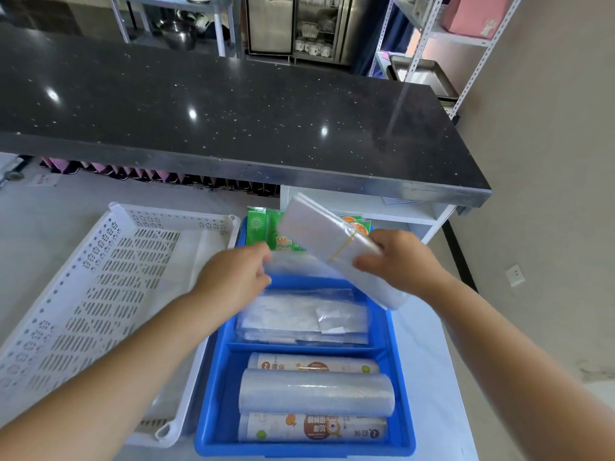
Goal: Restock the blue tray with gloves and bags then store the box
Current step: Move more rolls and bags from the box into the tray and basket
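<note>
Head camera looks down on a blue tray [213, 410] sitting on a pale surface beneath both forearms. Her or his right hand [397, 261] is closed round a banded stack of clear bags [327, 241], thumb on top, fingers hidden below, holding it tilted in the air above the tray's far end. A yellow rubber band [342, 249] crosses the stack just beside that thumb. Opposite it, the left hand [234, 277] reaches in with fingers curled, pinching the edge of a flat clear packet [296, 266] at the tray's middle part. Just nearer than both hands, another compartment holds flat clear packets [299, 319]. Closer still to the person's body, three rolls of plastic bags [316, 392] lie side by side. Beyond the left hand's fingertips, green packets [266, 229] stand at the tray's far end. Outside the left forearm lies a white perforated basket [100, 284], touching the tray's side.
</note>
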### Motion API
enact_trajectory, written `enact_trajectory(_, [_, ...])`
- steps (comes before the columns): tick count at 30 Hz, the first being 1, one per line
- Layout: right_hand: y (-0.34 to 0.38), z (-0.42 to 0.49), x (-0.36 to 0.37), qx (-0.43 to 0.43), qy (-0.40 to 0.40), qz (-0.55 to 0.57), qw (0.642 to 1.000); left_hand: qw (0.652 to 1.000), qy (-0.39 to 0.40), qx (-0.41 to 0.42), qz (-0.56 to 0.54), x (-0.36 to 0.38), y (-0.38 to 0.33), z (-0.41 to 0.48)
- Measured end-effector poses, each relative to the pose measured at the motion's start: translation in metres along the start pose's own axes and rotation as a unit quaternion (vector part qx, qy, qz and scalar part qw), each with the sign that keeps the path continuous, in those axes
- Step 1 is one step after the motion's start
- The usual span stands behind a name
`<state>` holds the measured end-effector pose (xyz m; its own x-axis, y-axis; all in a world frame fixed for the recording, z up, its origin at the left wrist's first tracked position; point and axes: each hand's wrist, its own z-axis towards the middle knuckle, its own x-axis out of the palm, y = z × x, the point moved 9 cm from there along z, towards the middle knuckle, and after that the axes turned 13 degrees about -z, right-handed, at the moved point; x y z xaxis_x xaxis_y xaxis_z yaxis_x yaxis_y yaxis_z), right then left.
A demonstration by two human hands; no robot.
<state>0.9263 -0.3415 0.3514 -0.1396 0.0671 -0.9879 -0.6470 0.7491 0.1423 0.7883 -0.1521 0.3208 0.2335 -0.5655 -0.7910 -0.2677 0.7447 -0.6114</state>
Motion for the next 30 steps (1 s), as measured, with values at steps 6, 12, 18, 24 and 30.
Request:
enact_trajectory(6, [-0.021,-0.005,-0.009,0.059,-0.048,0.005,0.997,0.974,0.181,0.098,0.098,0.102,-0.022,-0.003])
enact_trajectory(12, [-0.028,-0.011,0.000,0.066,-0.028,0.005,0.997,0.965,0.199,0.084,0.151,0.128,-0.017,0.002])
enact_trajectory(18, [-0.028,-0.011,0.000,0.065,-0.036,0.010,0.997,0.969,0.217,0.083,0.084,0.126,-0.020,-0.001])
enact_trajectory(24, [-0.013,-0.002,-0.006,0.038,-0.059,0.002,0.998,0.973,0.222,0.058,-0.007,0.113,-0.027,-0.012])
enact_trajectory(30, [0.037,0.007,0.014,-0.058,-0.044,-0.043,0.996,0.983,0.171,0.051,-0.028,0.094,-0.033,-0.038])
